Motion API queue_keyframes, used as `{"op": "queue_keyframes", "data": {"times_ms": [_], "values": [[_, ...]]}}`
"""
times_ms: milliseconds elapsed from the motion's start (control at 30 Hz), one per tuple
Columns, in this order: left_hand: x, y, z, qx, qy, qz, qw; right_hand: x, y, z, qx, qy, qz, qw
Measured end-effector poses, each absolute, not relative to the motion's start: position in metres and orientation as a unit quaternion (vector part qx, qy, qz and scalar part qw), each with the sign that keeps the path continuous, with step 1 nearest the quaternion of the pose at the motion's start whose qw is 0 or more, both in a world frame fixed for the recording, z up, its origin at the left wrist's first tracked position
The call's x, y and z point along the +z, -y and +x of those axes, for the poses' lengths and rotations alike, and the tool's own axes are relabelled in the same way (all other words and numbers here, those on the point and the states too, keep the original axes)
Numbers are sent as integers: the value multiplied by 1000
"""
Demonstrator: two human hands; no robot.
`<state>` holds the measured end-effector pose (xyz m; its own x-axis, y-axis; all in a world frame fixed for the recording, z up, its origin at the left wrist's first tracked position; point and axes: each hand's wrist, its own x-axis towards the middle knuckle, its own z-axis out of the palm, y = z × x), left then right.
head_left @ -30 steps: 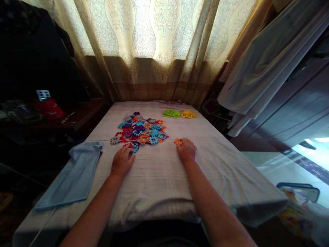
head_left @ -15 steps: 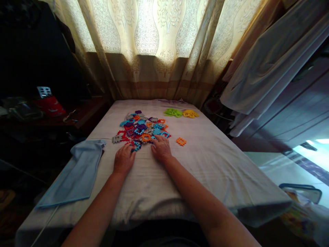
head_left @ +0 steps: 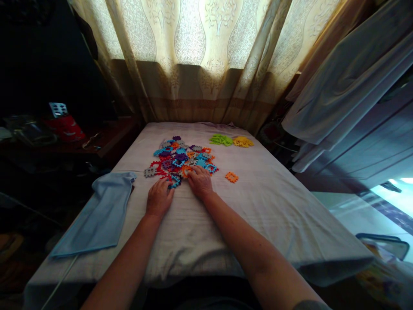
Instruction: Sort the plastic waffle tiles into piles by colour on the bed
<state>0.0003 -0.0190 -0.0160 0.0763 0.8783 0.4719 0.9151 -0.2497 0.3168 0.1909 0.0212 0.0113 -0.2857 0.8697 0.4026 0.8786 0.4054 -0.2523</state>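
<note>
A mixed pile of toothed plastic pieces point(head_left: 180, 158) in red, blue, purple, grey and orange lies on the cloth-covered table point(head_left: 258, 211). At the pile's near left edge, my left hand point(head_left: 159, 197) touches a blue piece point(head_left: 175, 181) with bent fingers; whether it grips the piece is hard to tell. My right hand point(head_left: 200, 182) reaches onto the near edge, its fingers over an orange piece point(head_left: 186, 171), and its fingertips are partly unclear. Right of the pile lies a single orange square piece point(head_left: 231, 177). Green pieces point(head_left: 221, 139) and yellow pieces point(head_left: 243, 141) form two small heaps farther back.
A light blue cloth point(head_left: 105, 215) hangs over the table's left side. Beyond the table is a patterned curtain point(head_left: 193, 86). A dark side table point(head_left: 112, 140) on the left bears a red container point(head_left: 69, 128). Pale fabric point(head_left: 335, 82) hangs at the right.
The view has shifted slightly, moving the table rightward in the picture. My right hand has moved a little left along the pile's edge, onto the orange piece.
</note>
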Motion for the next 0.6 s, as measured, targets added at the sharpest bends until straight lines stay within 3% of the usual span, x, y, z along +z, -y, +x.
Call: {"op": "queue_keyframes", "data": {"times_ms": [233,600], "values": [[-17,19,0,-300,612,-732,25,7,-19,236,-47,768,-560,307],[-17,20,0,-289,609,-737,36,-7,-17,342,-45,596,-748,287]]}}
